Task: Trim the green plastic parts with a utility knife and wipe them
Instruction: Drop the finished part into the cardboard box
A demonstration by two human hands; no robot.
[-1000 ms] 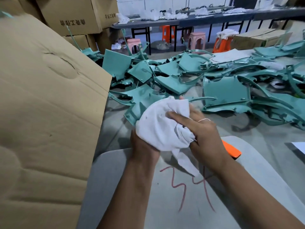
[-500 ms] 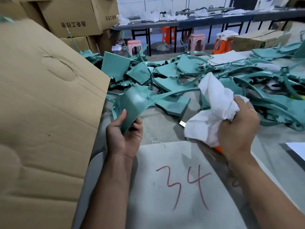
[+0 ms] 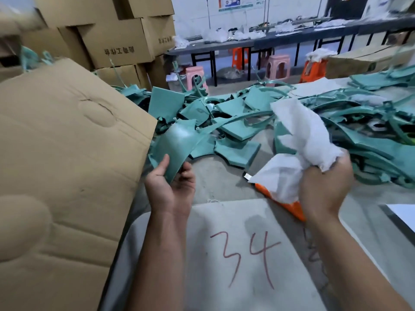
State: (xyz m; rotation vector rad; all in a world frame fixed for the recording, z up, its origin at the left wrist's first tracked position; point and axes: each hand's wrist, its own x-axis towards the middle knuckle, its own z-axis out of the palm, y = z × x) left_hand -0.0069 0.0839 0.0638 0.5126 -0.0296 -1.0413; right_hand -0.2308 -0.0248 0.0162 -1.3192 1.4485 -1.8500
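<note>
Green plastic part [image 3: 177, 144], curved panel with a long thin arm: held off the table in the person's left hand [image 3: 171, 189], thumb on its near face and fingers curled behind its lower edge. Long axis runs from the lower corner at the palm up and to the right, the thin arm reaching toward the pile of green parts [image 3: 235, 122]; the broad face tilts toward the viewer. Its left edge sits just beside the raised cardboard flap [image 3: 67, 164], with little room on that side. White cloth [image 3: 301, 149]: bunched and gripped in the right hand [image 3: 325, 187], lifted, one end standing up above the fist, the other hanging over an orange utility knife [image 3: 289, 205] that lies on the grey table [image 3: 220, 182]; the knife's metal tip shows left of the cloth. Cloth and part are well apart, bare table between the two hands. Grey board [image 3: 235, 221] marked "34" in red: nearest the person, under both forearms. Heaped green parts fill the table's far and right side. Background: stacked cardboard boxes [image 3: 116, 43], pink and orange stools [image 3: 278, 66], a long dark bench [image 3: 292, 37].
</note>
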